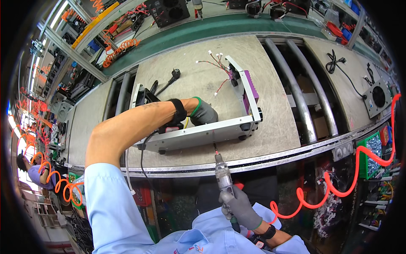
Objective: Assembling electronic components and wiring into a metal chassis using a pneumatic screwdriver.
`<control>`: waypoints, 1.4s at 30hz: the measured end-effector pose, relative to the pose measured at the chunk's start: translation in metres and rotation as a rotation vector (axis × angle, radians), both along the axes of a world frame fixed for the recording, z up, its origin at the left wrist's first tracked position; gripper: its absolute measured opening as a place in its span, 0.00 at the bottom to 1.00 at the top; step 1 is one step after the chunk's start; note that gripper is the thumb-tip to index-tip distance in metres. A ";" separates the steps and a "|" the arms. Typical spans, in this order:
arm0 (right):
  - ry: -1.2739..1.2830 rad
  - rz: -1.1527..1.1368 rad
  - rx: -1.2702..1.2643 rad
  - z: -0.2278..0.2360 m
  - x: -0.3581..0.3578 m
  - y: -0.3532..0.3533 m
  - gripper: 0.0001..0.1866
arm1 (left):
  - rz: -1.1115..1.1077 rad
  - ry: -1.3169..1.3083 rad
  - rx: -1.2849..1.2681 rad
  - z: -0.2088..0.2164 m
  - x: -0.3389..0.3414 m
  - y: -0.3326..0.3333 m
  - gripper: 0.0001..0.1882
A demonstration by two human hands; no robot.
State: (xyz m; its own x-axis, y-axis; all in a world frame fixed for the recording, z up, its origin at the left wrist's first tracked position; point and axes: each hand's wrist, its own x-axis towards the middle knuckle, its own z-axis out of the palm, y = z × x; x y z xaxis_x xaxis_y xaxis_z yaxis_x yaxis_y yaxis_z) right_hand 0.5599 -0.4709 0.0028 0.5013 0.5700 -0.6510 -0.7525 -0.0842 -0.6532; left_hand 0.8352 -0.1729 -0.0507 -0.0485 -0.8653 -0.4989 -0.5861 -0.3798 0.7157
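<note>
A grey metal chassis (pixel 190 136), open at the top, stands on the worktable in front of me, with a purple panel (pixel 251 92) at its right end. My left arm reaches over its near wall. My left hand (pixel 204 113), in a grey glove with a green cuff, is down inside against that wall, its fingers hidden. My right hand (pixel 241 208), also gloved, is wrapped round a power screwdriver (pixel 223 177). The bit points away from me at the lower part of the near wall, touching or very close to it. Thin wires (pixel 220 65) with white connectors stick out near the purple panel.
A black power cord with plug (pixel 173 76) lies behind the chassis's left end. Metal rollers (pixel 292 86) run to the right. Beyond them lies a fan panel (pixel 377 97) with a cord. A red coiled hose (pixel 313 206) hangs at right, near a green bin (pixel 370 155) of small parts.
</note>
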 end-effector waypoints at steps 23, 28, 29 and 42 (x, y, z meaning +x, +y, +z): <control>0.171 -0.132 -0.005 0.011 0.004 0.009 0.14 | 0.171 0.172 -0.081 0.017 -0.013 -0.014 0.08; 0.143 -0.122 -0.004 0.012 0.003 0.014 0.16 | 0.692 0.387 0.413 0.047 -0.024 -0.027 0.08; 0.111 -0.102 -0.047 0.011 0.002 0.016 0.18 | 0.674 0.389 0.392 0.052 -0.026 -0.030 0.08; 0.070 -0.143 -0.053 0.005 -0.005 0.021 0.17 | 0.162 0.031 0.000 0.011 -0.008 -0.009 0.11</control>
State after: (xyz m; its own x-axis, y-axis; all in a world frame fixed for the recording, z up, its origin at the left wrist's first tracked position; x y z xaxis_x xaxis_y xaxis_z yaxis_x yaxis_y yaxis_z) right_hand 0.5545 -0.4497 0.0082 0.5274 0.4600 -0.7143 -0.8026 -0.0060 -0.5964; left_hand 0.8273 -0.1823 -0.0393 0.0762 -0.8628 -0.4998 -0.4951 -0.4678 0.7321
